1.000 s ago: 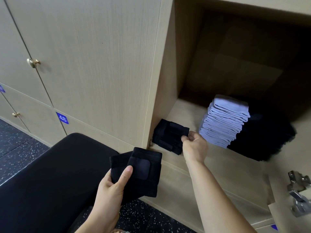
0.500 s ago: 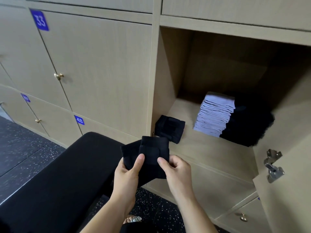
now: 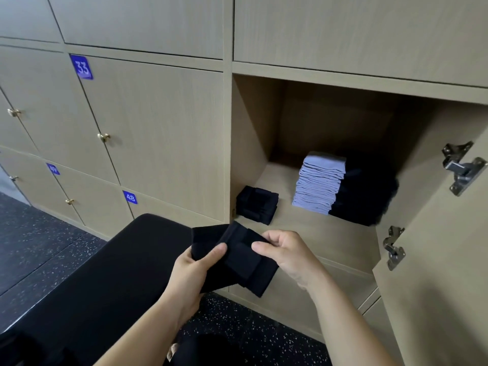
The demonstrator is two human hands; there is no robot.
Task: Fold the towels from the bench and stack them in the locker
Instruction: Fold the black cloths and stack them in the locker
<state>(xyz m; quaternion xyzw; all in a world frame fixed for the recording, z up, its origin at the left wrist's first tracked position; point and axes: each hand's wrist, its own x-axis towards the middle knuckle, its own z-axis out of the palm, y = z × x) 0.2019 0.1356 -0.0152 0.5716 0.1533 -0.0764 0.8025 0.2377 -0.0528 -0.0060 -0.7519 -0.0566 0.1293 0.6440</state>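
Observation:
Both my hands hold a folded black towel (image 3: 237, 262) in front of the open locker (image 3: 253, 143). My left hand (image 3: 195, 270) grips its left side, thumb on top. My right hand (image 3: 285, 252) pinches its right edge with curled fingers. Inside the locker, a small folded black towel (image 3: 257, 204) lies at the front left of the shelf. Behind it to the right stands a tall stack of grey towels (image 3: 319, 183), with a dark pile of black towels (image 3: 367, 194) beside it.
A black padded bench (image 3: 92, 286) runs below my left arm. The locker's open door (image 3: 443, 233) with metal hinges (image 3: 460, 167) stands at the right. Closed numbered lockers (image 3: 148, 133) with brass knobs fill the left wall. Speckled dark floor (image 3: 250, 331) lies below.
My right hand let go of the small black towel on the shelf and came back to the towel in my left hand. The view tilted upward.

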